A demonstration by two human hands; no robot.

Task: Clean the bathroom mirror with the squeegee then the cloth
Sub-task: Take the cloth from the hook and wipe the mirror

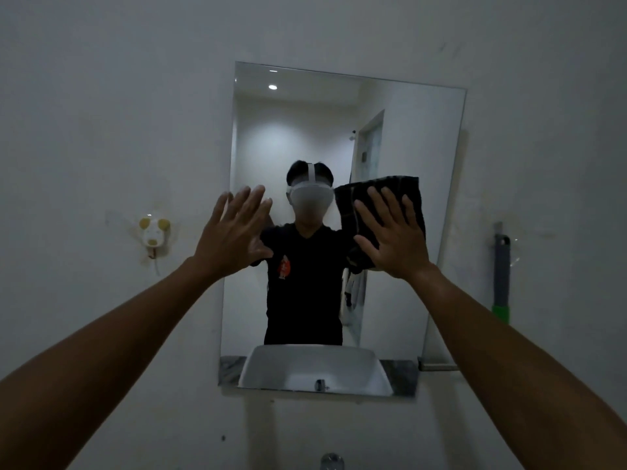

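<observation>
A frameless rectangular mirror (400, 130) hangs on the white wall ahead. My right hand (395, 234) presses a dark checked cloth (412, 191) flat against the right half of the glass, fingers spread over it. My left hand (234, 230) is raised with fingers apart at the mirror's left edge and holds nothing. The squeegee (501, 276), grey with a green handle end, hangs on the wall right of the mirror, away from both hands.
A small white and yellow hook holder (153, 232) is stuck to the wall left of the mirror. A metal rail (437, 367) juts out at the mirror's lower right. A tap top (331, 462) shows at the bottom edge. The mirror reflects a sink and a person.
</observation>
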